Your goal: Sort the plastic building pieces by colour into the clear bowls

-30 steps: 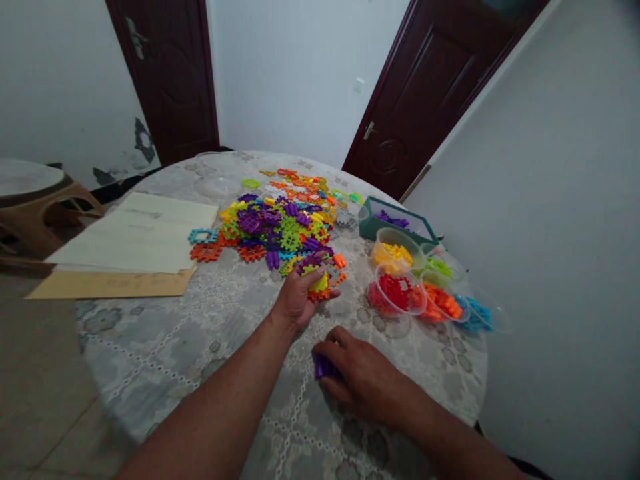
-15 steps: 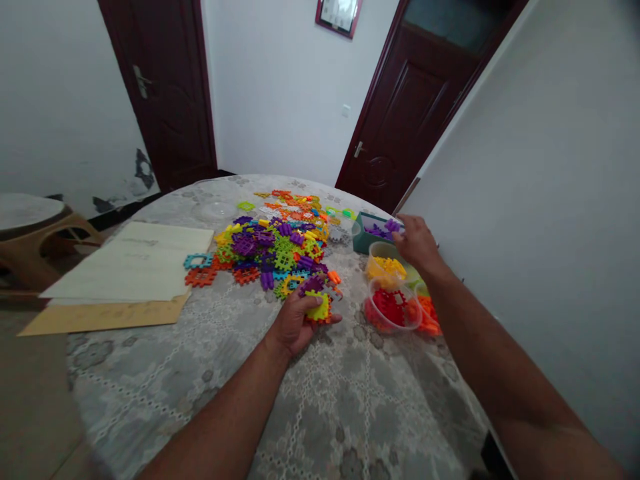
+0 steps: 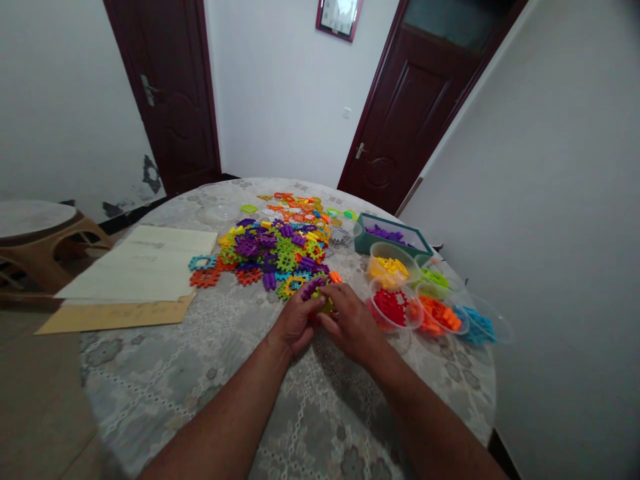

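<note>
My left hand is closed round a few interlocking plastic pieces, with a purple building piece showing at the top and yellow-green below it. Against the same pieces my right hand has its thumb and fingers pinched, covering most of them. Just beyond both hands spreads a heap of toothed plastic building pieces in purple, green, yellow, orange and blue. To the right of my right hand is a clear tub of red pieces.
A green box of purple pieces stands at the back right. Nearer are clear tubs of yellow pieces, green pieces, orange pieces and blue pieces. White paper lies left on a brown envelope.
My right hand has come from the green box, where it held a purple piece, back to the pieces in my left hand. The left hand has barely moved.
</note>
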Tool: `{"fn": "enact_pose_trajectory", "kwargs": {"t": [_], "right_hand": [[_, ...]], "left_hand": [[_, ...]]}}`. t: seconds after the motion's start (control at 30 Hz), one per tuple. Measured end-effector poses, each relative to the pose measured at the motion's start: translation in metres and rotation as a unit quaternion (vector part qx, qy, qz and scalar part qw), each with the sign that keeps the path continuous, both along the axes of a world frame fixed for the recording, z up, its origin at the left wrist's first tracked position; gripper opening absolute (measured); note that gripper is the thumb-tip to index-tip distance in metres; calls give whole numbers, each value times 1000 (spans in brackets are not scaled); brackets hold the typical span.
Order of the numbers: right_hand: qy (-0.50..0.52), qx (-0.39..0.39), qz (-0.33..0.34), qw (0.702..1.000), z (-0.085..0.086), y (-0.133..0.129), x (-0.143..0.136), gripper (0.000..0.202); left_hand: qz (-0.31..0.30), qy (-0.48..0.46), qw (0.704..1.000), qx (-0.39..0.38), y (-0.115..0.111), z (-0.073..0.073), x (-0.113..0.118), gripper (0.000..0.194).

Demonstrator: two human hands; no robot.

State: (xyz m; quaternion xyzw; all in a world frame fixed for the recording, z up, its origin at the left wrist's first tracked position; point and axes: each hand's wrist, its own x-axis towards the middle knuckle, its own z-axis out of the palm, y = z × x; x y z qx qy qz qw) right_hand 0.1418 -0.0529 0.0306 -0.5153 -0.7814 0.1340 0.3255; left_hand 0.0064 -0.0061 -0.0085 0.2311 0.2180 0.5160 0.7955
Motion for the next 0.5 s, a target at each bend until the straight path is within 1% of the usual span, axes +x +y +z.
{"fn": "enact_pose_trajectory", "kwargs": {"t": [0.13,0.2,0.33,0.43,0.5], "right_hand": [[59,-24,-35,997,-2,6,13,43],[86,-40,-53,994,-2,5,17,41],[146,-74,-63,985,-3,2,19,40],[220,-114,-46,968,-2,4,21,40],[250,-121,-32,960,1,5,23,38]], "left_hand": [[-36,-32,997,-61,3,1,-2,31],[-47,-35,996,-73,4,1,-2,28],[-43,-33,995,-80,4,3,-3,34],[-32,-15,997,-63,3,5,-2,44],[-26,4,998,-50,3,4,-3,51]]}}
